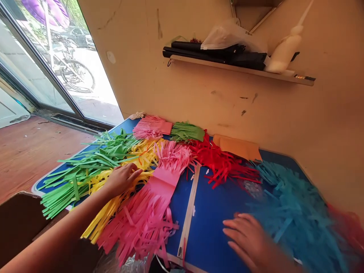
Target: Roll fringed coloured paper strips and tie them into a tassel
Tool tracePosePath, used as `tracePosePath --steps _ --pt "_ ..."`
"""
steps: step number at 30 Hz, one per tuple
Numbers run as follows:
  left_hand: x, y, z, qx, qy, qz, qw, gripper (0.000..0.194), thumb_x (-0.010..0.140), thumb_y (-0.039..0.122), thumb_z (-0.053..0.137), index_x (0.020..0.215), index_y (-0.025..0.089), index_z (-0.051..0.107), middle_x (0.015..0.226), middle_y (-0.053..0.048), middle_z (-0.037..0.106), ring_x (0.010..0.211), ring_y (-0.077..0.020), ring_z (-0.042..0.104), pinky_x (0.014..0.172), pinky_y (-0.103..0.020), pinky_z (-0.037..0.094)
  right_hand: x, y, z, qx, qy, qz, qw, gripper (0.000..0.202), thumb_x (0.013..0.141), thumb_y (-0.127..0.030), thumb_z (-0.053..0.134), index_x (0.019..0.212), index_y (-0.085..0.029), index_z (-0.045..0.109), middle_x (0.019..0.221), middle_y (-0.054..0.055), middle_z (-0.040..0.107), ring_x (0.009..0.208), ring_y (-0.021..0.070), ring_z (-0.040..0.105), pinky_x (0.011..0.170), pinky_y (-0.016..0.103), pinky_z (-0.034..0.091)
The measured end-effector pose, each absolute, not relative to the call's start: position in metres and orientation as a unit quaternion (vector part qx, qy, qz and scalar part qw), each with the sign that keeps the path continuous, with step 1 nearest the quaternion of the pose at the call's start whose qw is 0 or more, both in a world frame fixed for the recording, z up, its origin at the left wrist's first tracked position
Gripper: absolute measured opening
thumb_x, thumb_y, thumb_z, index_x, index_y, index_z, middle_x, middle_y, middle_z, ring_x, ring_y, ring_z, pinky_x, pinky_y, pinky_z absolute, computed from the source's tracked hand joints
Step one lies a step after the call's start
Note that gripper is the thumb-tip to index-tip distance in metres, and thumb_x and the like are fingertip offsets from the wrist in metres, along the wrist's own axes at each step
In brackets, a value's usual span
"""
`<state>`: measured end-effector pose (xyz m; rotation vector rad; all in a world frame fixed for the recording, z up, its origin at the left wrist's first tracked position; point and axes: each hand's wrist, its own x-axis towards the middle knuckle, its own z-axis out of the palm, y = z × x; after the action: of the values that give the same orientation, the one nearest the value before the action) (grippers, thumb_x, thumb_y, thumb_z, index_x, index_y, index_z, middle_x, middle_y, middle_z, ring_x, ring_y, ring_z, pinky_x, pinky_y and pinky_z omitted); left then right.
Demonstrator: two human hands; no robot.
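Fringed pink paper (pixel 164 182) lies across the left half of a blue table (pixel 213 204), its plain middle band between two shredded ends, the nearer end hanging over the table's front edge. The left hand (pixel 122 179) is palm down at the yellow fringe (pixel 104 212), just beside the pink; its fingers are loosely bent and close together, the thumb apart from them. Whether the fingertips press on the strips cannot be told. The right hand (pixel 250 239), slightly blurred, is over the bare blue surface near the teal fringe (pixel 298 204), its fingers a little apart and the hand open; contact with the table is unclear.

Green fringe (pixel 99 157) spreads left of the yellow. Along the wall side lie a smaller pink bundle (pixel 150 127), a smaller green bundle (pixel 189 131), red fringe (pixel 222 159) and folded orange paper (pixel 237 148). Above, a wall shelf (pixel 241 68) bears black rolls (pixel 196 53) and a white bottle (pixel 286 49).
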<state>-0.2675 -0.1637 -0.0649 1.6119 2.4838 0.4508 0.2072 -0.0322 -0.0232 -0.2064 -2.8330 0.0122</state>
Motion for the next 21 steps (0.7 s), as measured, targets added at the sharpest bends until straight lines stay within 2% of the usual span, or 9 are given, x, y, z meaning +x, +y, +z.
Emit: tracePosePath --steps 1,3,5,8,10,12,14,16,21 --pt "-0.267 -0.160 -0.067 0.533 0.831 0.139 0.076 0.062 0.089 0.065 0.028 0.098 0.020 0.069 0.099 -0.011 0.074 0.093 -0.0278 0.064 0.093 -0.043 0.040 0.203 -0.033 -0.021 -0.066 -0.987 0.006 0.150 0.022 0.093 -0.019 0.054 0.108 -0.025 0.070 0.107 0.003 0.074 0.096 0.0173 0.070 0.092 0.034 0.048" --pt "-0.269 -0.162 -0.068 0.538 0.830 0.119 0.083 0.063 0.090 0.064 0.026 0.089 0.020 0.071 0.088 -0.010 0.074 0.091 -0.0289 0.064 0.094 -0.046 0.039 0.202 -0.034 -0.018 -0.064 -0.988 -0.002 0.143 0.021 0.093 -0.019 0.054 0.107 -0.025 0.070 0.106 0.002 0.074 0.096 0.0172 0.070 0.090 0.033 0.050" --pt "-0.278 -0.175 -0.067 0.565 0.813 0.105 0.094 0.064 0.093 0.060 0.023 0.078 0.022 0.072 0.089 -0.007 0.075 0.098 -0.0272 0.063 0.101 -0.045 0.034 0.210 -0.033 -0.019 -0.072 -0.988 -0.019 0.136 0.020 0.093 -0.020 0.054 0.105 -0.023 0.070 0.103 0.003 0.075 0.094 0.0169 0.071 0.086 0.031 0.051" --pt "-0.296 -0.198 -0.064 0.605 0.784 0.086 0.108 0.065 0.097 0.050 0.017 0.077 0.028 0.075 0.097 0.001 0.076 0.107 -0.0217 0.062 0.110 -0.041 0.026 0.225 -0.032 -0.024 -0.093 -0.986 -0.028 0.133 0.021 0.094 -0.019 0.052 0.104 -0.023 0.070 0.101 0.003 0.075 0.092 0.0164 0.071 0.081 0.028 0.052" --pt "-0.303 -0.203 -0.063 0.617 0.778 0.070 0.096 0.060 0.096 0.049 0.024 0.072 0.030 0.076 0.095 0.002 0.077 0.105 -0.0217 0.064 0.111 -0.043 0.025 0.228 -0.033 -0.027 -0.102 -0.986 -0.012 0.133 0.020 0.094 -0.019 0.053 0.104 -0.023 0.070 0.101 0.003 0.075 0.092 0.0158 0.071 0.081 0.027 0.052" --pt "-0.305 -0.195 -0.064 0.617 0.783 0.056 0.054 0.049 0.092 0.050 0.039 0.068 0.028 0.075 0.091 -0.002 0.077 0.100 -0.0249 0.065 0.109 -0.048 0.026 0.221 -0.037 -0.030 -0.106 -0.984 0.018 0.142 0.020 0.094 -0.018 0.053 0.105 -0.023 0.069 0.103 0.002 0.075 0.093 0.0155 0.070 0.084 0.028 0.051" --pt "-0.302 -0.179 -0.065 0.620 0.783 0.049 -0.003 0.034 0.088 0.046 0.050 0.081 0.026 0.076 0.097 -0.007 0.076 0.102 -0.0283 0.062 0.106 -0.052 0.028 0.209 -0.043 -0.034 -0.106 -0.979 0.058 0.161 0.022 0.095 -0.017 0.051 0.106 -0.024 0.068 0.103 0.002 0.074 0.092 0.0155 0.069 0.087 0.030 0.049" --pt "-0.296 -0.160 -0.067 0.639 0.767 0.044 -0.046 0.024 0.087 0.036 0.055 0.096 0.028 0.075 0.106 -0.008 0.074 0.107 -0.0290 0.059 0.103 -0.050 0.031 0.195 -0.050 -0.038 -0.101 -0.975 0.097 0.171 0.022 0.096 -0.017 0.048 0.105 -0.024 0.068 0.103 0.002 0.074 0.091 0.0161 0.068 0.090 0.033 0.046" --pt "-0.293 -0.139 -0.071 0.696 0.711 0.028 -0.098 0.028 0.084 0.013 0.054 0.088 0.032 0.074 0.098 -0.004 0.073 0.105 -0.0230 0.059 0.100 -0.043 0.034 0.176 -0.061 -0.050 -0.083 -0.968 0.140 0.191 0.015 0.093 -0.020 0.054 0.102 -0.024 0.066 0.098 0.002 0.073 0.085 0.0163 0.065 0.089 0.034 0.043"
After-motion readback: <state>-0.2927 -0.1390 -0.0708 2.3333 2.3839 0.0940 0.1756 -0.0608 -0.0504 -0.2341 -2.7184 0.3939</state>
